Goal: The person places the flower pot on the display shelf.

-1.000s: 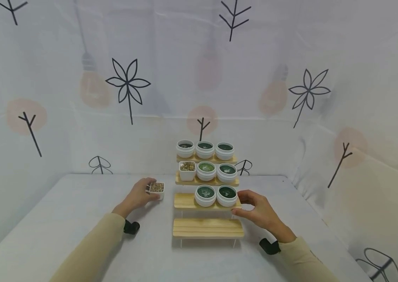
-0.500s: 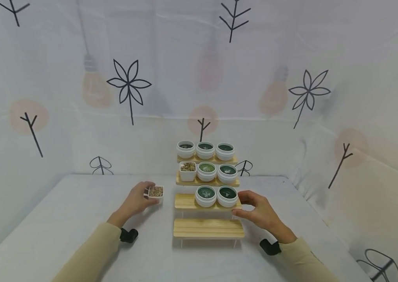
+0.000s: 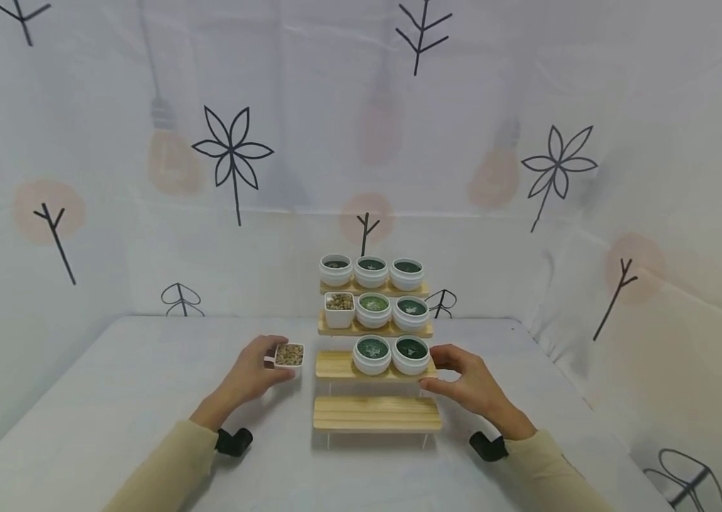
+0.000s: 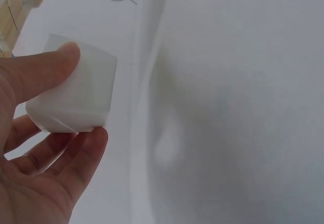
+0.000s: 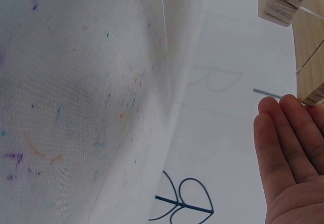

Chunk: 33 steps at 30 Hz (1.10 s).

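My left hand [image 3: 254,370] pinches a white square cup [image 3: 288,360] of brown grainy contents, thumb on one side and fingertips on the other. It is left of a tiered wooden stand [image 3: 377,414]. The left wrist view shows the smooth white cup wall [image 4: 86,90] under the thumb. My right hand [image 3: 470,380] holds the right end of the third tier, thumb at its front corner and fingers behind. In the right wrist view, fingers [image 5: 288,148] reach the board's edge [image 5: 310,95]; the thumb is hidden. Two white round cups [image 3: 372,355] [image 3: 411,355] stand on that tier.
The second tier carries another square cup [image 3: 339,310] and two round cups with green contents [image 3: 374,311] [image 3: 411,313]. Three round cups [image 3: 372,272] line the top tier. The lowest tier is bare wood. White patterned cloth [image 3: 259,263] rises behind the white table [image 3: 143,370].
My left hand and its square cup came slightly nearer to me, then moved right toward the stand. My right hand has stayed at the board's end.
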Each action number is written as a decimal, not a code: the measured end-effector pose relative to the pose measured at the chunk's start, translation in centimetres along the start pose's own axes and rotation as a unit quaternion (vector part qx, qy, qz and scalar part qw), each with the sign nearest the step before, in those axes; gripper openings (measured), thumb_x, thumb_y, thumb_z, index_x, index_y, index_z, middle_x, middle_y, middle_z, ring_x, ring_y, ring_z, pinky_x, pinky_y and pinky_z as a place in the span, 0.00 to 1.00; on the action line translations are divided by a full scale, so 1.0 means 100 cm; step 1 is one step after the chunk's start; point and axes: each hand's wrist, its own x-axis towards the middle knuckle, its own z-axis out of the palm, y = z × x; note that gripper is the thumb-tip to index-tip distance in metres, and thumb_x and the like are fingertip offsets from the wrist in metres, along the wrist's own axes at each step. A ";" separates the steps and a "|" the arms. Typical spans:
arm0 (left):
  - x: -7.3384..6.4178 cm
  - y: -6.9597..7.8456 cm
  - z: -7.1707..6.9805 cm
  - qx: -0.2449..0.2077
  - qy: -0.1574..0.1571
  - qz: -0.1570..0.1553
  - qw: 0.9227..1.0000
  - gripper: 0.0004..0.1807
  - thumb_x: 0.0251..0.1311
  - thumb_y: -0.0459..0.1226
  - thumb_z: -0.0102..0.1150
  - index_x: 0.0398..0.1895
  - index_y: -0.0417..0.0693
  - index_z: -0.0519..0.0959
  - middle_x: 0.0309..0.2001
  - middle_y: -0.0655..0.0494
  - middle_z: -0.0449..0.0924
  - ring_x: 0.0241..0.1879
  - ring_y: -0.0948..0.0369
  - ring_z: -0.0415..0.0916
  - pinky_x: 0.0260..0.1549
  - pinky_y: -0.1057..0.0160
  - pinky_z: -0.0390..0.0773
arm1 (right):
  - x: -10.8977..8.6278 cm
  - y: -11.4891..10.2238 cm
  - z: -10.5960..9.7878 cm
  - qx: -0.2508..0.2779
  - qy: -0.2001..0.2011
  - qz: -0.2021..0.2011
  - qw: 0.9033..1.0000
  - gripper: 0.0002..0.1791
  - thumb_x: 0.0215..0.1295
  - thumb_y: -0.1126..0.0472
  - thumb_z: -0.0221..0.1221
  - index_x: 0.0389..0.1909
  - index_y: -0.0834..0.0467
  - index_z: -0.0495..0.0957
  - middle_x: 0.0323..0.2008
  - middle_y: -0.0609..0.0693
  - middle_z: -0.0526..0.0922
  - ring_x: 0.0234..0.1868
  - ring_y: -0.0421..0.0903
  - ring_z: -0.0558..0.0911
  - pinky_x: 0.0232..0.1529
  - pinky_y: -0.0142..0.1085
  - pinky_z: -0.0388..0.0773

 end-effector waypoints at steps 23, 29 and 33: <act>-0.011 0.025 -0.009 -0.014 0.032 0.087 0.996 0.35 0.47 0.39 0.74 0.59 0.40 0.71 0.51 0.50 0.74 0.45 0.58 0.74 0.44 0.63 0.81 | 0.001 0.000 0.000 -0.006 -0.002 0.001 1.000 0.30 0.47 0.46 0.73 0.51 0.51 0.77 0.47 0.43 0.81 0.47 0.42 0.81 0.52 0.43 0.79; -0.014 0.036 -0.014 -0.021 0.039 0.102 0.994 0.36 0.47 0.41 0.74 0.60 0.41 0.71 0.52 0.51 0.74 0.46 0.57 0.75 0.44 0.62 0.81 | 0.001 0.001 -0.001 -0.007 -0.004 -0.004 1.000 0.30 0.48 0.47 0.72 0.51 0.52 0.77 0.47 0.45 0.81 0.47 0.45 0.81 0.51 0.48 0.78; -0.018 0.046 -0.016 -0.029 0.034 0.115 0.992 0.35 0.47 0.41 0.74 0.60 0.42 0.71 0.52 0.52 0.73 0.47 0.57 0.75 0.44 0.62 0.81 | 0.001 0.000 -0.001 -0.007 -0.004 -0.001 1.000 0.30 0.47 0.47 0.73 0.51 0.51 0.77 0.47 0.45 0.81 0.47 0.44 0.81 0.51 0.46 0.79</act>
